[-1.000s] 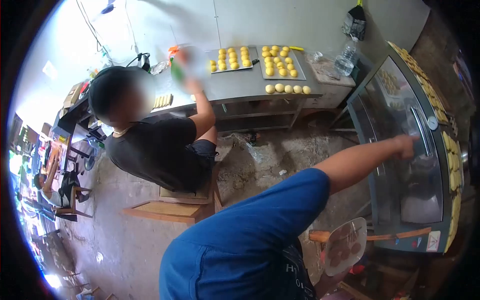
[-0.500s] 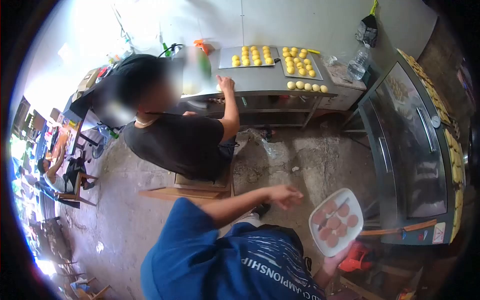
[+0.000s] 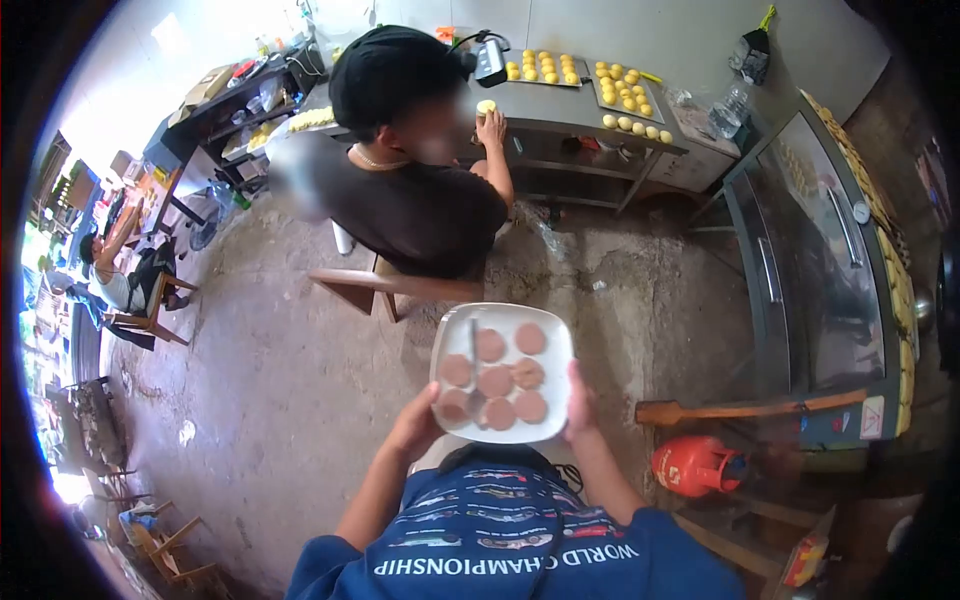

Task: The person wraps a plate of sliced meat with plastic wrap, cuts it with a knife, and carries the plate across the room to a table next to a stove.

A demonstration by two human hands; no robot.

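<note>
A white square plate point(image 3: 547, 425) is held in front of my body, with several round pinkish-brown slices point(image 3: 495, 381) and a metal utensil point(image 3: 474, 350) on it. At the plate's left edge my left hand point(image 3: 416, 422) grips the rim. My right hand point(image 3: 581, 405) grips the opposite edge. Beyond the plate, a seated person in a dark shirt point(image 3: 420, 215) holds a yellow dough ball point(image 3: 486, 107) over the steel table.
Trays of yellow balls point(image 3: 541, 68) stand on the steel table point(image 3: 560, 105). An oven point(image 3: 815, 270) is at the right, with a wooden paddle point(image 3: 740, 408) and red gas cylinder point(image 3: 697, 467) nearby. A wooden chair point(image 3: 395, 285) stands ahead. Another person point(image 3: 115, 285) sits far left.
The plate has moved left to the middle, in front of my body. My left hand has come to its edge; both hands now hold it. The seated person's hand has risen with a ball.
</note>
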